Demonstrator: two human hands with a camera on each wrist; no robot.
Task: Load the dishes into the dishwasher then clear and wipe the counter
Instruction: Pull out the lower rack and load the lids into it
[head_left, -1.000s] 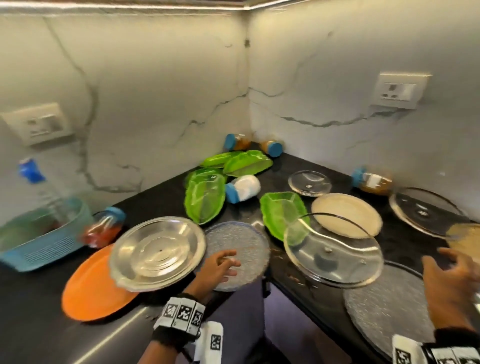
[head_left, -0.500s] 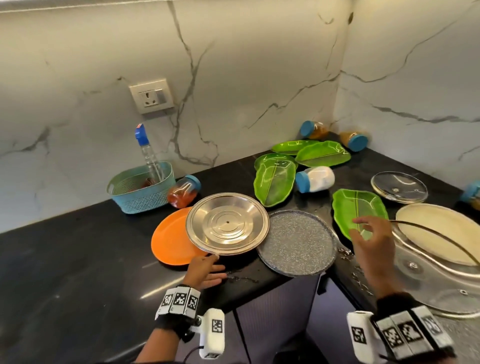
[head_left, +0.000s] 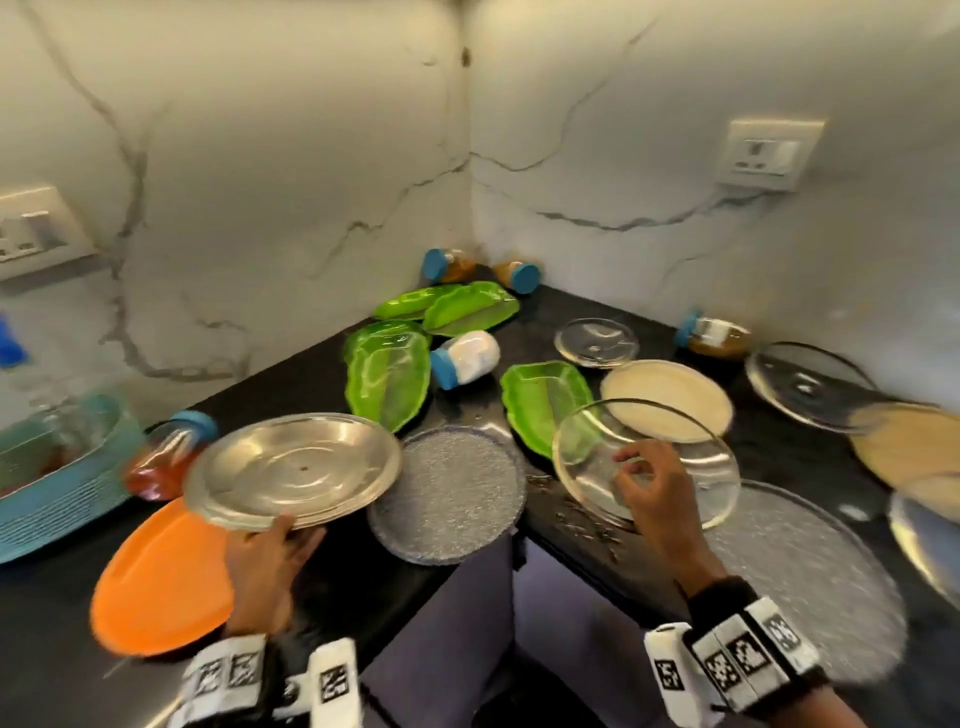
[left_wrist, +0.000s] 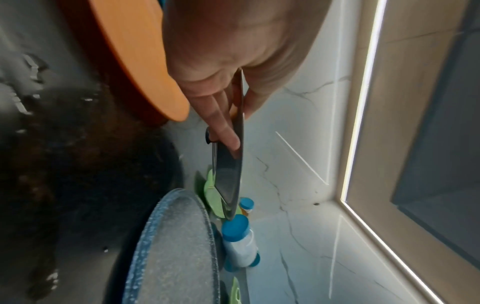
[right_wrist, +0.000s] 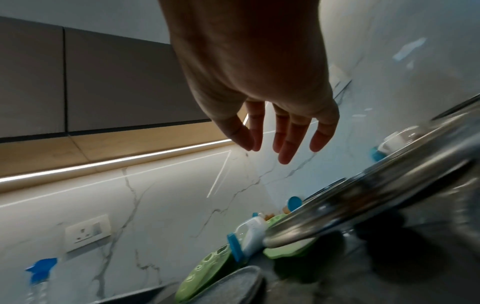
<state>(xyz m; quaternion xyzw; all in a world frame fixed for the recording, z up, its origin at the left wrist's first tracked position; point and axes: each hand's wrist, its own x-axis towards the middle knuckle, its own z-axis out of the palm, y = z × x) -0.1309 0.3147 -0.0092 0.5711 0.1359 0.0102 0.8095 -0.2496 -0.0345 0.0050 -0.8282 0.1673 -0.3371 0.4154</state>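
You are barely started: your left hand (head_left: 270, 564) pinches the near rim of the steel plate (head_left: 293, 470), lifted above the orange plate (head_left: 161, 577) by the counter's (head_left: 47, 639) front edge, while your right hand (head_left: 657, 499) hovers loosely spread over the glass lid (head_left: 691, 467). Every other dish still lies on the counter (nothing wiped either). The dishwasher is nowhere in view, and the far-right dishes are blurred.

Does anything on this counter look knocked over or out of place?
Yes. The blue-capped jars lie on their sides: a white jar among the green leaf-shaped plates, two amber jars in the corner. A grey speckled plate juts over the black counter's edge, where droplets sit.
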